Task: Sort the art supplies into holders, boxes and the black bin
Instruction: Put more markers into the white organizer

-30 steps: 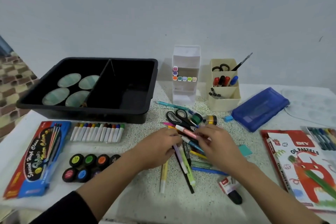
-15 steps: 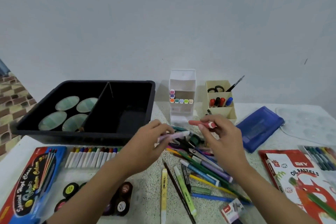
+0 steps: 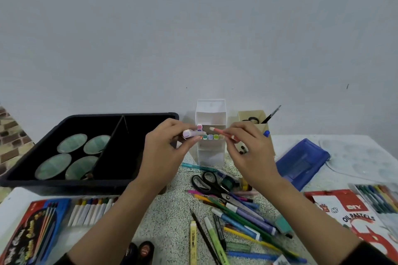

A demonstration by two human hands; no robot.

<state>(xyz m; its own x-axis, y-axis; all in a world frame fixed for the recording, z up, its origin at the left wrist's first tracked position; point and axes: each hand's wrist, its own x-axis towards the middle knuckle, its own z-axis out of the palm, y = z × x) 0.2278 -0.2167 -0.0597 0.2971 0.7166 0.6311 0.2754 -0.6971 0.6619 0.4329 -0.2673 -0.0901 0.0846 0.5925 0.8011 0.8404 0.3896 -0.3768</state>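
Note:
My left hand [image 3: 165, 150] pinches a pale purple marker [image 3: 190, 134] and holds it up in front of the white tiered holder [image 3: 210, 114]. My right hand [image 3: 251, 148] pinches a coral-red marker [image 3: 219, 131], its tip pointing at the holder's middle shelf, where a row of marker caps [image 3: 212, 137] shows. A beige holder [image 3: 261, 123] with scissors and pens stands to the right. The black bin [image 3: 64, 184] with several round green dishes sits at the left. Loose pens and markers [image 3: 241, 219] and black scissors [image 3: 206, 183] lie on the speckled table.
A blue pencil case [image 3: 301, 162] lies right of the holders, with a clear palette [image 3: 364, 157] behind it. An oil pastels box [image 3: 353, 215] and a pastel tray [image 3: 379, 198] lie at right. A watercolour box [image 3: 30, 232], a paint-tube row [image 3: 90, 211] and paint pots [image 3: 142, 251] lie at left.
Both hands rose from the pen pile, each with a marker, and moved up to the white holder. The camera tilted upward.

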